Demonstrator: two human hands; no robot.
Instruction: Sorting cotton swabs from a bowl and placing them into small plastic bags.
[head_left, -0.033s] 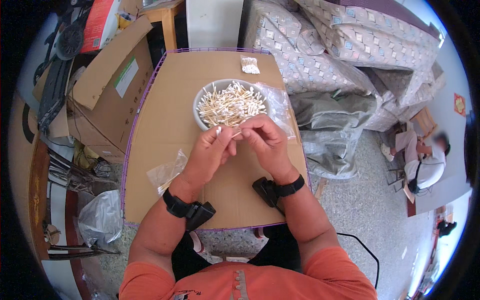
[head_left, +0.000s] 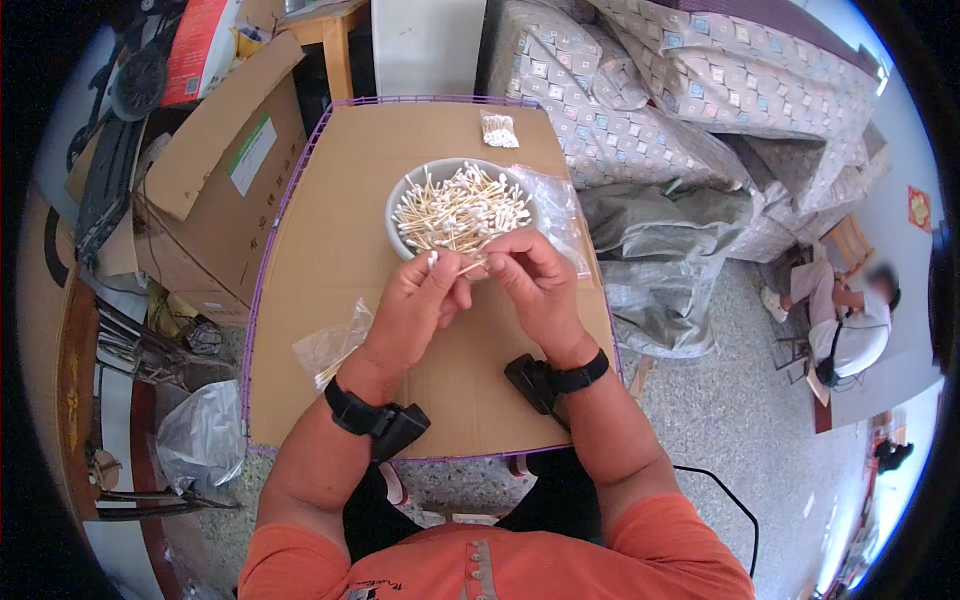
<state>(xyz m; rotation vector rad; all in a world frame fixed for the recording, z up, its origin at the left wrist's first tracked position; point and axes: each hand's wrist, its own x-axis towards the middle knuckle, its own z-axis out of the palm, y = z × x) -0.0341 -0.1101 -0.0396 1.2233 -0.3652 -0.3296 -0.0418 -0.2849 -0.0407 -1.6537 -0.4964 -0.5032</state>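
Note:
Just in front of a round pale bowl [head_left: 391,218] heaped with cotton swabs [head_left: 465,205], my two hands meet. My left hand [head_left: 412,308] is closed around cotton swabs; a white tip shows above its thumb, and the rest is hidden in the fingers. A thin swab stick [head_left: 472,266] spans the gap to my right hand [head_left: 543,290], whose thumb and forefinger pinch its other end. Beside my left wrist lies a clear plastic bag [head_left: 338,347] with a few swabs in it. A packed bag of swabs [head_left: 499,130] sits at the table's far right.
Cardboard covers the table [head_left: 330,210], which has a purple rim. Clear plastic [head_left: 562,215] lies right of the bowl. A large carton [head_left: 225,200] stands to the left, wrapped cushions [head_left: 640,120] to the right. Another person [head_left: 850,335] sits far right.
The white swab tip at my left thumb has shifted slightly left and up. Otherwise both hands keep the same place and hold.

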